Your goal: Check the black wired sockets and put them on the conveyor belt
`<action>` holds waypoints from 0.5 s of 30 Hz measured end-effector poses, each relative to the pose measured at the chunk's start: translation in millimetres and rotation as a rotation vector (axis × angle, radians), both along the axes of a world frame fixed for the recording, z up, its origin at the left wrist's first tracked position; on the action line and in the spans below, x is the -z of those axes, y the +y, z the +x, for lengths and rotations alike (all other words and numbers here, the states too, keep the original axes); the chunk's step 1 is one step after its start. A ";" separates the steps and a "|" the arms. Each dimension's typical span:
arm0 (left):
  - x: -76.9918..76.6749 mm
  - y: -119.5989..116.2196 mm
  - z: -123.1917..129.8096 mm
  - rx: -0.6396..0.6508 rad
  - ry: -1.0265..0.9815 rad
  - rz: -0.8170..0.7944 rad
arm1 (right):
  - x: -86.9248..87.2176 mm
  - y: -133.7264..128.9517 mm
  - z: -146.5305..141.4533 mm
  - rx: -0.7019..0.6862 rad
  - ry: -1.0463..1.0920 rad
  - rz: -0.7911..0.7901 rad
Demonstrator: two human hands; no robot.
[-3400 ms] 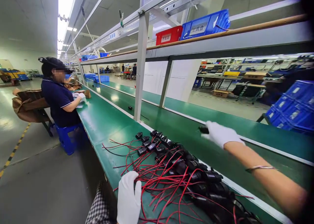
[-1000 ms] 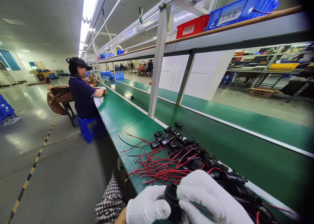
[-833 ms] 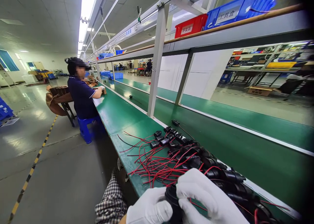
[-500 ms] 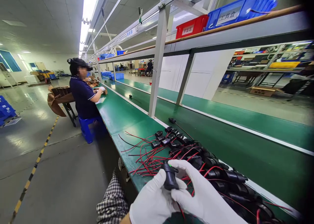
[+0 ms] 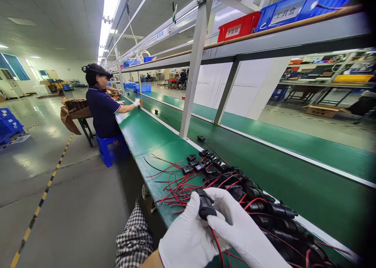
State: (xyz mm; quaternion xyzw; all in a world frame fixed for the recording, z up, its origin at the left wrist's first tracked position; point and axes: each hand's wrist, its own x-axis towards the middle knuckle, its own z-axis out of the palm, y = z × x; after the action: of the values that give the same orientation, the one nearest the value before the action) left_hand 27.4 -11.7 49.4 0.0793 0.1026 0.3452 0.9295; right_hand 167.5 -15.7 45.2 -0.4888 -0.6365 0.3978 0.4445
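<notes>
In front of me is a black wired socket [image 5: 206,205], a short cylinder with red and black leads hanging from its lower end. My left hand [image 5: 183,236], in a white glove, grips it from the left with the thumb against its side. From the right, my right hand [image 5: 235,219], also gloved, closes its fingers and thumb around the same part. Just beyond lies a pile of similar black sockets [image 5: 274,209] on the green bench [image 5: 147,136]. Their red and black wires [image 5: 176,181] spread toward the bench's near edge.
A conveyor belt [image 5: 264,162] runs behind the pile, carrying a single socket [image 5: 201,138]. Overhead, a shelf holds a red bin [image 5: 238,26] and a blue bin [image 5: 302,11]. A metal post [image 5: 195,72] rises beside the belt. Further left, a co-worker [image 5: 102,107] sits on a blue stool.
The socket has turned in my hands, and its leads now show more below it. The co-worker has stretched an arm toward the belt. My view has shifted slightly.
</notes>
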 end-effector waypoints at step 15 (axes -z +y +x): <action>-4.5 9.7 -37.4 -0.431 0.889 1.311 | -19.5 -19.0 16.1 0.056 -0.409 0.452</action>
State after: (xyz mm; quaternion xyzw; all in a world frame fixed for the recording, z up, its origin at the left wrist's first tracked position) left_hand -10.0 -2.0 53.9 0.7142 0.2516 0.4424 0.4805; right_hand 183.6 -34.7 64.7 -0.4648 -0.7714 0.1273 0.4155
